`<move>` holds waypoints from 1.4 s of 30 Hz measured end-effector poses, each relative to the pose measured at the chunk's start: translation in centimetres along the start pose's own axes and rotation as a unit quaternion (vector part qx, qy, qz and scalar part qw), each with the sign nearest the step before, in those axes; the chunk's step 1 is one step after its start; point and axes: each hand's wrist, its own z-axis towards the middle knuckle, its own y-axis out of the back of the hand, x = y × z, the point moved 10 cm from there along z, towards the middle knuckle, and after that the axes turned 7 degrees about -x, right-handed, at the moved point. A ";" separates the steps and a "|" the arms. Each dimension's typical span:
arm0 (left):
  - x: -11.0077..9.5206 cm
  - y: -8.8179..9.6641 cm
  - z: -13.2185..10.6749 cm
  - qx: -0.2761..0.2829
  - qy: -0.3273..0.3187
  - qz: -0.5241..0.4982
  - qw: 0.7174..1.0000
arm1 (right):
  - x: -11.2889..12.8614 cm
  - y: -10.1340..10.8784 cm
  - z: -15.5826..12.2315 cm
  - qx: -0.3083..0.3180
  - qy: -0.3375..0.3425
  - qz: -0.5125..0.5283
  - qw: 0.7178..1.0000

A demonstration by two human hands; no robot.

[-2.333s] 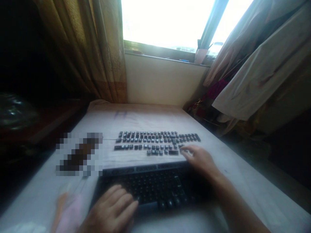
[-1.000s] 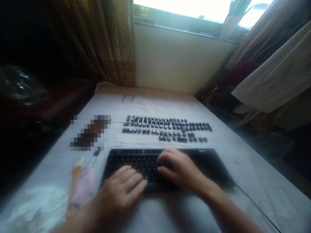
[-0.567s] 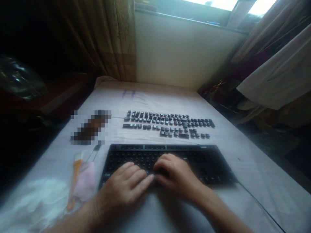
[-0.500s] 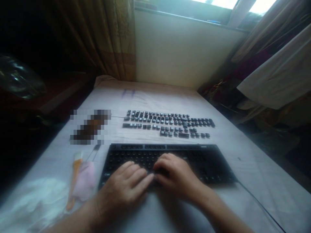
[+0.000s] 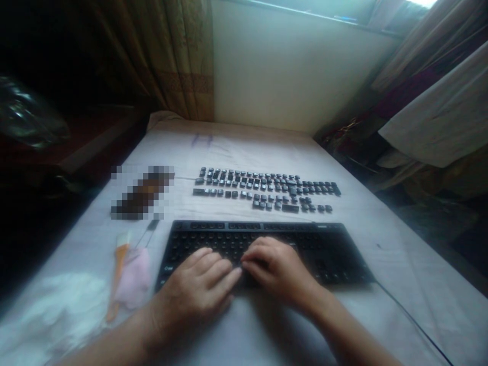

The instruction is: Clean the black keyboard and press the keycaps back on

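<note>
Pushing unevenly could slide your long black plastic keyboard; left hand lies unclenched, right hand curls, grip contents hidden.

"Where's the brightest spot?"
"The window, cut off along the top edge, glaring at upper right."
"And below it?"
"A pale wall, top centre; a brown curtain, upper left, beside deep shadow."
</note>
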 end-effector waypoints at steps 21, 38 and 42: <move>0.0 -0.3 0.1 -0.008 -0.003 0.012 1.000 | 0.3 -0.7 -0.4 -0.012 0.019 -0.091 0.996; -0.1 -0.1 -0.2 -0.011 -0.010 0.015 1.000 | -0.5 0.8 -0.3 -0.035 0.018 0.055 0.998; -0.1 -0.2 -0.3 -0.016 -0.008 0.013 1.000 | -0.7 1.0 -0.3 -0.039 0.016 0.079 0.996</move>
